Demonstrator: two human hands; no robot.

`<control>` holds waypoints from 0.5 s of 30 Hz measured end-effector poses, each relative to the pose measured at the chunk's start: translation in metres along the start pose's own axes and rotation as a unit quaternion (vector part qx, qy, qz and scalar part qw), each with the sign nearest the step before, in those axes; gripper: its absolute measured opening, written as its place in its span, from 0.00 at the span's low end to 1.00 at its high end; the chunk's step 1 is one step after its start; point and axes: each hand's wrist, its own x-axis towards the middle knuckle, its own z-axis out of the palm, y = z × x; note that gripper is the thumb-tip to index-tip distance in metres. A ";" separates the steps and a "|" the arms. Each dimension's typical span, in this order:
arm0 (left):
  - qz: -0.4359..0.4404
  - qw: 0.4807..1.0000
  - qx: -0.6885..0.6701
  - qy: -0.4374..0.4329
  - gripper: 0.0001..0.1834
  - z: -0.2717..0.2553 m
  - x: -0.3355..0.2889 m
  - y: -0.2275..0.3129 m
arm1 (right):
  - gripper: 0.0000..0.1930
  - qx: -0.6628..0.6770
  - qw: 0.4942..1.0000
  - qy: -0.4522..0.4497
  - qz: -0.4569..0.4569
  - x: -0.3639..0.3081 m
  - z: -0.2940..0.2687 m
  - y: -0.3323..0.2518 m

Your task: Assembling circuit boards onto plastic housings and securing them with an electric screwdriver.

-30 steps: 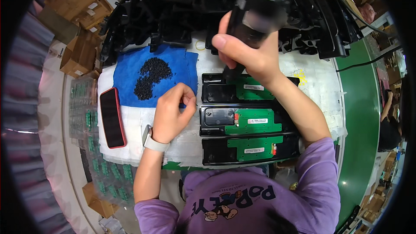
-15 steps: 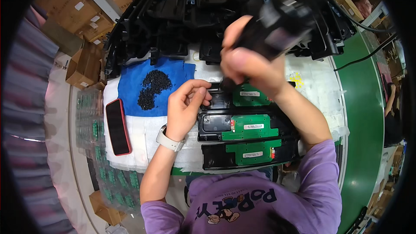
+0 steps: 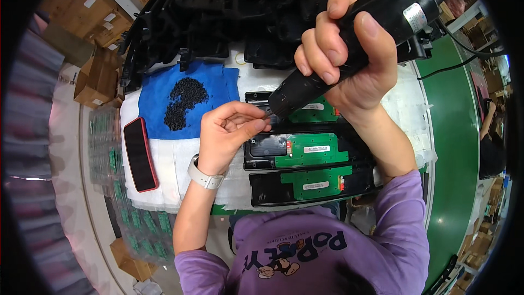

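My right hand [image 3: 365, 71] is wrapped round a corded black electric screwdriver [image 3: 396, 19], tilted with its nose down to the left. At that nose, my left hand [image 3: 226, 134] has thumb and fingertips pinched close to the bit; whatever they hold is too small to make out. Beneath both hands lies the far black plastic panel [image 3: 259, 97], its green circuit board [image 3: 314, 113] partly covered by the driver. Nearer to me are a middle panel [image 3: 265, 145] with a green board [image 3: 311, 149] and a near panel [image 3: 267, 188] with another board [image 3: 314, 186].
A heap of small black screw-like parts [image 3: 188, 95] rests on a blue cloth [image 3: 155, 98]. Left of it lies a red-edged phone [image 3: 141, 155]. Black plastic housings [image 3: 218, 16] crowd the table's far side. Bagged green boards [image 3: 142, 224] are at lower left.
The screwdriver has swung down and left in my right hand, bringing its nose to my left fingertips. The left hand has shifted slightly left. The whole view has moved a little.
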 end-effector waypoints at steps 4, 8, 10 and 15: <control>-0.011 1.000 -0.019 0.000 0.08 0.002 -0.001 -0.001 | 0.14 -0.016 0.998 0.054 0.012 -0.002 0.005 0.000; -0.064 0.991 -0.119 0.025 0.07 -0.001 -0.002 -0.001 | 0.13 0.003 0.992 0.128 -0.004 -0.002 0.010 0.001; -0.036 0.995 -0.085 0.026 0.08 0.003 -0.003 -0.004 | 0.13 -0.036 0.985 0.167 0.003 -0.004 0.012 0.002; 0.019 0.999 -0.021 0.047 0.12 0.005 -0.008 -0.001 | 0.10 0.056 0.979 0.194 -0.014 -0.008 0.017 0.001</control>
